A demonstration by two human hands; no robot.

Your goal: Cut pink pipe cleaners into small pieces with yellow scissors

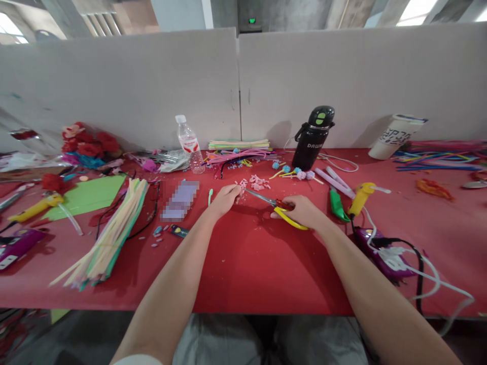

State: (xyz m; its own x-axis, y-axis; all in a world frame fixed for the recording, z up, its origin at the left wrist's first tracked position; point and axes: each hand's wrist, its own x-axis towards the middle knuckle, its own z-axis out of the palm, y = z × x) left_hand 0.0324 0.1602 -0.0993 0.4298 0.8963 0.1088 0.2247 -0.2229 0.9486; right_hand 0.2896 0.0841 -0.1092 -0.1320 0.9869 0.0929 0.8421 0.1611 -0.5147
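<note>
My right hand (299,210) grips a pair of scissors (287,212) with yellow and red handles. The blades point left, and their tips end close to the fingertips of my left hand (225,200). Those fingers are pressed together low over the red table cover, and small pink pieces (242,185) show right at their tips. Whether the fingers hold one of these pieces is too small to tell. A loose pile of short pink pieces (259,182) lies just beyond the blades.
Left of my arms lie a bundle of pale pipe cleaners (114,233), green paper (89,195) and a yellow glue gun (36,208). A water bottle (190,147) and black flask (312,139) stand behind. At right are another glue gun (360,198) and a purple power strip (380,253) with cables.
</note>
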